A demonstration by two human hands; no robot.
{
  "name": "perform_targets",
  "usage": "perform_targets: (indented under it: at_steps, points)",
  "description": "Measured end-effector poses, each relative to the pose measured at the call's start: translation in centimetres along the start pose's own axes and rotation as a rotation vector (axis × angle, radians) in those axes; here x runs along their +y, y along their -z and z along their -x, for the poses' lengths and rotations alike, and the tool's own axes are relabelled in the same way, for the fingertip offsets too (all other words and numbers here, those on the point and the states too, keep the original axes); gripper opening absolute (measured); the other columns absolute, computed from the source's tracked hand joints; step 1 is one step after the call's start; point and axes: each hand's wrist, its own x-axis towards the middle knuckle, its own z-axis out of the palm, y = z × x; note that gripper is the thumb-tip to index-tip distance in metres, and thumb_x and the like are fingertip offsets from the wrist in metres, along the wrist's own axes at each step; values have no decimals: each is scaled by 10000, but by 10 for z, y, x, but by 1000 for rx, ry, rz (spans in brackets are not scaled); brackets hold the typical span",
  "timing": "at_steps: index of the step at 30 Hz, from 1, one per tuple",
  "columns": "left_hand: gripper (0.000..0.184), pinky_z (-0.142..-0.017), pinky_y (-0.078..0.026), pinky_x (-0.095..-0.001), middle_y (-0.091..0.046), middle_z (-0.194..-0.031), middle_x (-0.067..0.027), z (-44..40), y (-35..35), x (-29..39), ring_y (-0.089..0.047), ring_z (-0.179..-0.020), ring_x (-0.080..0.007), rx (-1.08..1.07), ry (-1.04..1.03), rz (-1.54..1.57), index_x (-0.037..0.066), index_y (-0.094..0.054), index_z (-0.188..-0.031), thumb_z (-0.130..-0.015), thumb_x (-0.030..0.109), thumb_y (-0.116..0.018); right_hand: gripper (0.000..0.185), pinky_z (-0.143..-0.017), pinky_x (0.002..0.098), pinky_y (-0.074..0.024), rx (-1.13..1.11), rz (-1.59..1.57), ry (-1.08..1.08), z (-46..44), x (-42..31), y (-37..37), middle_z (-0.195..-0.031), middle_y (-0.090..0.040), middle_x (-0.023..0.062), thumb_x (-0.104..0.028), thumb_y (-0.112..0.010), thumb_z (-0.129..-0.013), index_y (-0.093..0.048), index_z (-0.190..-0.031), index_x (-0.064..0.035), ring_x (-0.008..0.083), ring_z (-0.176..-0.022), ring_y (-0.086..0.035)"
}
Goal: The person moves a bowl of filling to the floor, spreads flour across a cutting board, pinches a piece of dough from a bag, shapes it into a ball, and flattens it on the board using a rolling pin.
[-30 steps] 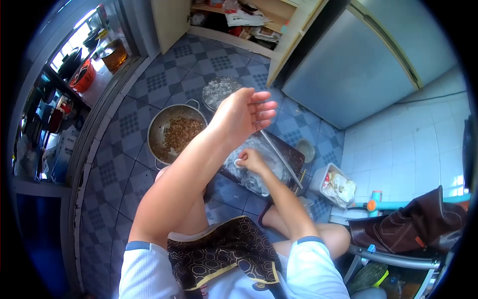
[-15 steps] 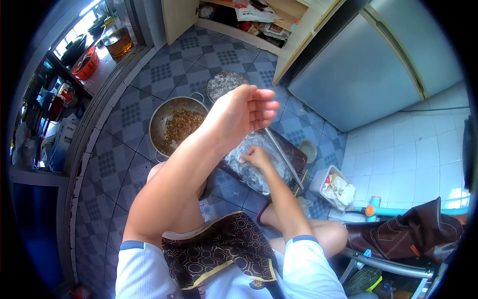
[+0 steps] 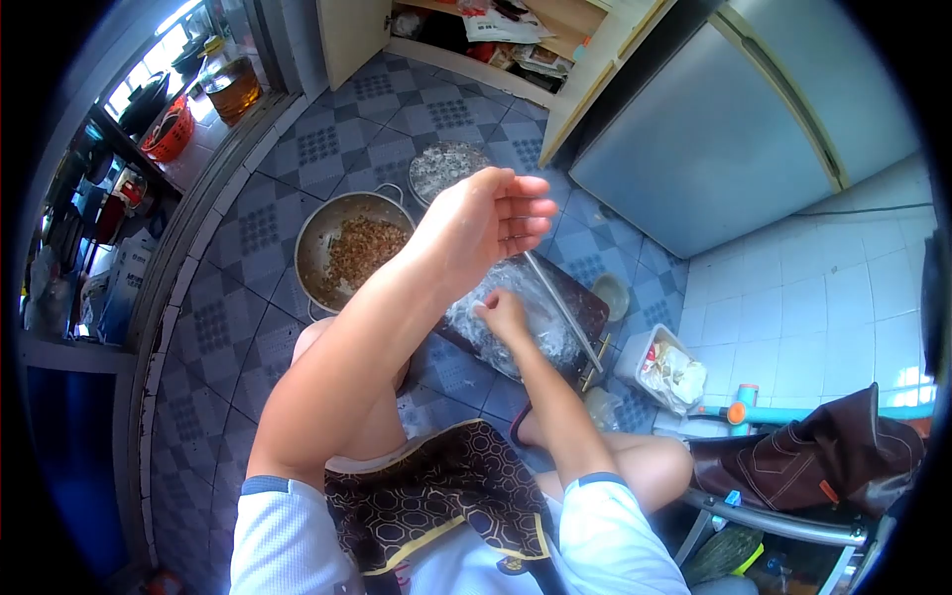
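My left hand is raised above the floor and nearest the camera, its palm turned to the right. Its fingers are loosely curved with nothing in them. Lower down, my right hand is closed in a pinch over a dark board dusted with white flour. A small pale bit shows at its fingertips, too small to name. Across the board's right side lies a long thin rod. Left of the board, a metal pot contains a brown chopped mixture. My left arm hides part of the board.
A round tray with floury pieces is behind the pot. A small bowl and a lined white bin stand right of the board. An open cabinet and a refrigerator are at the back. A brown bag lies right.
My right hand has shifted slightly left and up over the board, still closed. My left hand stays raised in nearly the same place.
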Motion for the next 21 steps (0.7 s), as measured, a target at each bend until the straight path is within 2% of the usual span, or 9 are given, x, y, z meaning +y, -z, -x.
perform_targets:
  at_steps: [2, 4, 7, 11, 13, 14, 16, 19, 21]
  points:
    - [317, -871, -514, -352, -661, -962, -120, 1, 1, 1, -629, -885, -200, 6, -3, 10, 11, -615, -1030, -1006, 221, -379, 283, -856, 436, -462, -26, -111, -6, -1, 2, -3, -980, -630, 139, -249, -792, -725, -630, -872, -71, 341, -983, -597]
    - [310, -869, -515, -352, -661, -960, -119, 2, 1, 0, -628, -883, -199, 3, 2, 20, 13, -615, -1025, -1005, 219, -384, 235, -830, 439, -461, 211, 142, 362, 3, 7, -5, -952, -625, 130, -204, -774, -729, -627, -858, -73, 338, -957, -595]
    - [307, -865, -515, -350, -663, -957, -114, 1, 5, 2, -629, -877, -196, 6, -6, 15, 13, -616, -1028, -1005, 218, -389, 191, -812, 431, -462, 112, 216, 508, 28, 3, 4, -932, -619, 127, -182, -742, -751, -623, -850, -71, 334, -946, -588]
    - [297, -861, -515, -342, -666, -954, -104, 4, 8, 4, -630, -869, -189, 10, -6, 17, 16, -620, -1024, -1002, 209, -396, 143, -804, 432, -465, 292, 151, 467, 23, 20, -2, -902, -627, 129, -170, -710, -792, -620, -839, -68, 339, -921, -597]
    - [294, -860, -515, -340, -666, -953, -102, 4, 5, 3, -630, -868, -187, 4, 0, 14, 18, -622, -1022, -1000, 206, -397, 165, -762, 475, -473, 211, 81, 270, 21, 14, 7, -869, -659, 145, -213, -686, -836, -633, -856, -59, 364, -855, -625]
    - [292, -859, -515, -337, -666, -954, -102, 4, 6, 3, -630, -867, -186, -4, -1, 6, 19, -622, -1021, -1000, 205, -399, 165, -762, 475, -473, 213, 82, 268, 18, 11, 9, -869, -659, 145, -213, -686, -836, -633, -856, -59, 364, -855, -625]
    - [290, -857, -515, -334, -666, -954, -102, 4, 6, 3, -630, -867, -185, -8, -4, -4, 20, -622, -1021, -1000, 204, -400, 224, -747, 511, -489, 28, 120, 170, 12, 2, 5, -862, -685, 177, -268, -614, -898, -650, -888, -47, 389, -825, -657]
    - [290, -859, -514, -329, -665, -953, -101, 5, 6, 3, -630, -869, -186, -23, -4, -6, 20, -619, -1027, -1002, 206, -398, 286, -768, 513, -512, 50, 249, 222, 6, -8, -16, -885, -692, 199, -289, -524, -940, -652, -910, -35, 404, -859, -670]
    - [289, -857, -514, -325, -664, -953, -101, 5, 5, 5, -630, -873, -185, -23, 14, -5, 19, -617, -1034, -1002, 207, -399, 281, -814, 502, -521, -32, 351, 187, 9, -18, -21, -914, -692, 216, -238, -477, -935, -651, -915, -19, 412, -896, -670]
